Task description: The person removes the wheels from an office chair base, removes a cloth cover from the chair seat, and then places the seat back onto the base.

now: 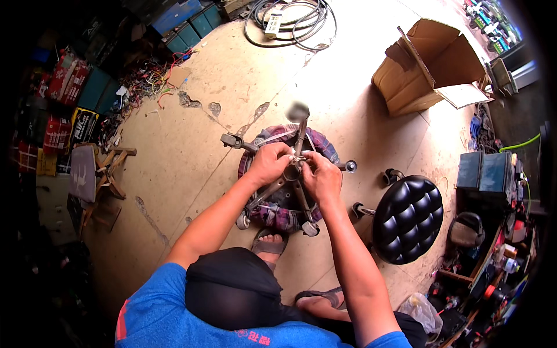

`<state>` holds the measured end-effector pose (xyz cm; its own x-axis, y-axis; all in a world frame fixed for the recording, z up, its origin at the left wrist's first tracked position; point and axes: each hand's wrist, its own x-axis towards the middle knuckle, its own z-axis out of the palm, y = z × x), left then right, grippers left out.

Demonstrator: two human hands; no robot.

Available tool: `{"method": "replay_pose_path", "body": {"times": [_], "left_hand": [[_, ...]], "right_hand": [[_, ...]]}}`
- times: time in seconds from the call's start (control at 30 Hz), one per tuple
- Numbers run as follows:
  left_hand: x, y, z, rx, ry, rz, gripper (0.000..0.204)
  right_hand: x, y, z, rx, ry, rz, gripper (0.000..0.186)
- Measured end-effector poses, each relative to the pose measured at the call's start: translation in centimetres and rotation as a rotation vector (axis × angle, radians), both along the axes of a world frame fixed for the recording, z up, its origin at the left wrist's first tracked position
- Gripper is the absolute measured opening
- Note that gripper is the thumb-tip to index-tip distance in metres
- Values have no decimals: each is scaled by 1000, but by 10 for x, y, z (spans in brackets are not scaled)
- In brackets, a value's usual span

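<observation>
A five-legged metal chair base [301, 194] with casters lies on a ring wrapped in plaid cloth [274, 217] in front of me, its hub tube facing up. My left hand [268, 164] and my right hand [321, 176] meet just above the hub, fingers pinched around a small light piece [296, 158] that is too small to name. The caster at the far leg is blurred. A round black tufted seat [408, 220] rests to my right, with two casters beside it.
A cardboard box [406, 87] stands back right. Coiled cable with a power strip [272, 24] lies ahead. A broken wooden stool [83, 174], battery boxes and tangled wires line the left. Grey-blue batteries [481, 171] and cluttered shelving line the right. My sandalled feet are below the base.
</observation>
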<state>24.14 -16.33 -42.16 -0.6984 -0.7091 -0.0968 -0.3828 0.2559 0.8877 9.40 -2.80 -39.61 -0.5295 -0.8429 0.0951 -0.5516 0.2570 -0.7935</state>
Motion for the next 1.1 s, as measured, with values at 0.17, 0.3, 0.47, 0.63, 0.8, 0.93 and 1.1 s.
{"method": "replay_pose_path", "body": {"times": [0.17,0.3,0.47,0.63,0.8,0.93,1.1], "left_hand": [[-3,-3,6,46,48,-24,13],[-4,-3,4,40,76,-26,12],[0,0,-14,504,189,146,7],[-8,2,-11,581,248,66,6],[-11,-2,-26,631,217,35,12],[-4,-5,-28,519,158,87,15],[4,-7,-17,460,155,61,17]], "right_hand": [[5,-5,5,-23,160,61,20],[2,-7,-6,-89,109,-15,12],[6,-5,-15,-17,-289,-207,18],[3,-6,-32,-73,-620,-254,17],[-1,-2,-35,-159,-1095,-149,6],[-3,6,-19,-323,-1428,-256,11],[-15,5,-18,-267,-1112,-306,28]]}}
